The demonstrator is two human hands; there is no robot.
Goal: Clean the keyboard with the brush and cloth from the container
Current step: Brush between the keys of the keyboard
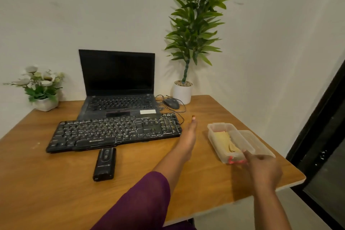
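A dusty black keyboard (113, 132) lies across the wooden table (56, 183) in front of a laptop. My left hand (188, 136) lies stretched out with straight fingers just beside the keyboard's right end. To the right stands a clear plastic container (211, 132) with a yellow cloth (223, 140) inside and something red (236, 160) at its near end. Its translucent lid (257, 142) sits shifted to the right, partly off the box. My right hand (263, 170) grips the lid's near edge between thumb and fingers. No brush is plainly visible.
An open black laptop (117, 84) stands behind the keyboard, with a wired mouse (171, 103) at its right. A small black device (104, 163) lies in front of the keyboard. A flower pot (45, 103) stands back left, a tall plant's white pot (182, 92) back right. The table's right edge runs close to the container.
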